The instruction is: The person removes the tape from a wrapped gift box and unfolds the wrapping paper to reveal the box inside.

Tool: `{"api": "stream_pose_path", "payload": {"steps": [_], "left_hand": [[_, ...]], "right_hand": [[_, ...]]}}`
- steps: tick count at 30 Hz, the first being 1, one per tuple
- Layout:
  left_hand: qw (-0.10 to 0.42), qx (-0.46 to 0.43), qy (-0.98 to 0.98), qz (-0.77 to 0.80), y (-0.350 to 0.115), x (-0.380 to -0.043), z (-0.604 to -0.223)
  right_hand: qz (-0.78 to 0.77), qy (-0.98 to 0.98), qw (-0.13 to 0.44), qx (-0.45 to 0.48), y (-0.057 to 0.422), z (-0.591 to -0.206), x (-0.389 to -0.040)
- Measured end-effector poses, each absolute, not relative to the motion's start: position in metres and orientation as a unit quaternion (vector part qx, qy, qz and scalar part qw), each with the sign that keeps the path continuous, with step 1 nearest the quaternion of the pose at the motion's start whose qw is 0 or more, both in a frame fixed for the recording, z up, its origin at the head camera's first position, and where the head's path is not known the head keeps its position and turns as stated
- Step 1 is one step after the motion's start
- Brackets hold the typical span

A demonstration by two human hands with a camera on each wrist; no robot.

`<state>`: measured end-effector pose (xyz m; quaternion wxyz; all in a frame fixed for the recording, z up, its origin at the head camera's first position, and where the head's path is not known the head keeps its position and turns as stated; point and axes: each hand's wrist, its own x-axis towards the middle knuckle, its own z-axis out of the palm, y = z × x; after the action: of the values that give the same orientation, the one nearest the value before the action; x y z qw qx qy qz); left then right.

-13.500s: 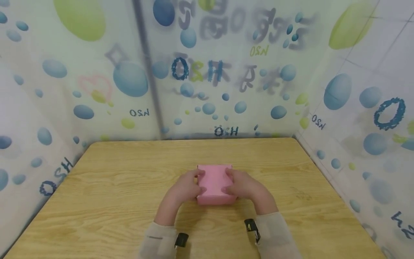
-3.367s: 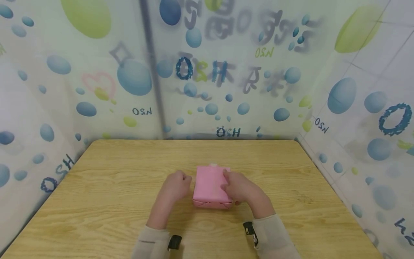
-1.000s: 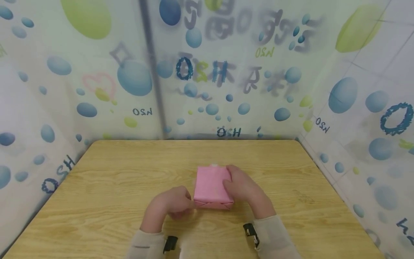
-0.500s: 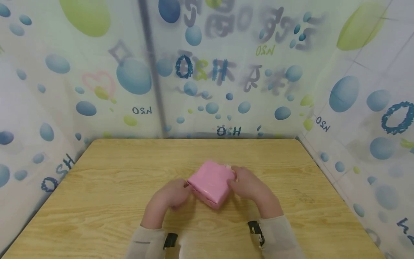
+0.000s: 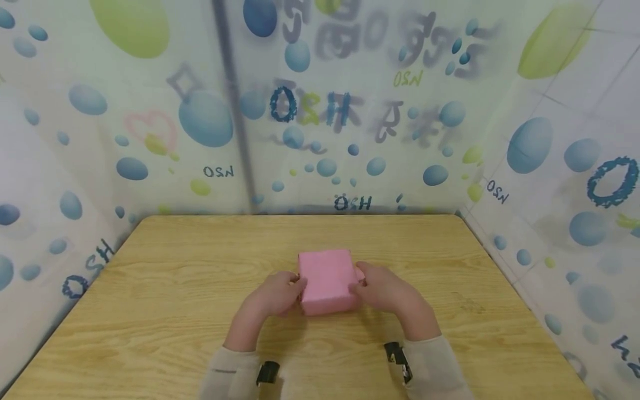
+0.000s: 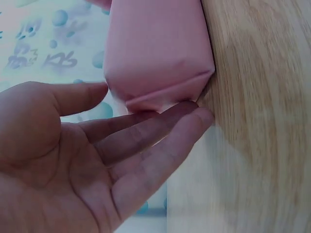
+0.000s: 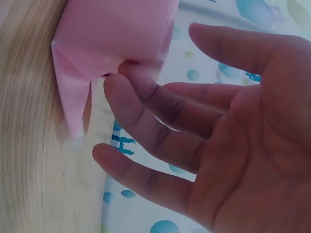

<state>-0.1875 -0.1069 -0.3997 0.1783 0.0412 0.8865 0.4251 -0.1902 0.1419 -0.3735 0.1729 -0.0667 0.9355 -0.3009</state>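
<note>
Pink box (image 5: 327, 278), likely light, easily dented, is best held by both ends, touched by loosely spread left grip (image 5: 276, 295) and right grip (image 5: 386, 290).

A pale, greenish-white back wall (image 5: 310, 189), printed with blue and yellow-green ovals, stood directly behind a light-brown wooden table (image 5: 190, 255) with visible grain and rounded far corners. Large reversed "H2O" lettering (image 5: 339, 108) in blue and yellow-green crossed the wall near its middle, among blurry grey characters (image 5: 345, 39). To the left ran a dark grey vertical band (image 5: 232, 105), beside a faint pink heart outline (image 5: 172, 133). Similar prints covered the white left side wall (image 5: 30, 161) and the white right side wall (image 5: 545, 189), where thin grey lines also crossed. The light was soft.
</note>
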Motion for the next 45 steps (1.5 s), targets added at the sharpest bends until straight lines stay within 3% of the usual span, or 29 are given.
{"api": "stream_pose_path", "payload": {"steps": [12, 21, 45], "left_hand": [[0.179, 0.041, 0.889, 0.420, -0.105, -0.185, -0.395], [0.123, 0.039, 0.898, 0.421, -0.104, -0.185, -0.400], [0.115, 0.065, 0.908, 0.398, -0.092, -0.192, -0.403]], "right_hand": [[-0.307, 0.932, 0.177, -0.081, 0.139, -0.375, -0.190], [-0.298, 0.938, 0.160, -0.078, 0.133, -0.385, -0.191], [-0.268, 0.944, 0.169, -0.089, 0.118, -0.381, -0.186]]}}
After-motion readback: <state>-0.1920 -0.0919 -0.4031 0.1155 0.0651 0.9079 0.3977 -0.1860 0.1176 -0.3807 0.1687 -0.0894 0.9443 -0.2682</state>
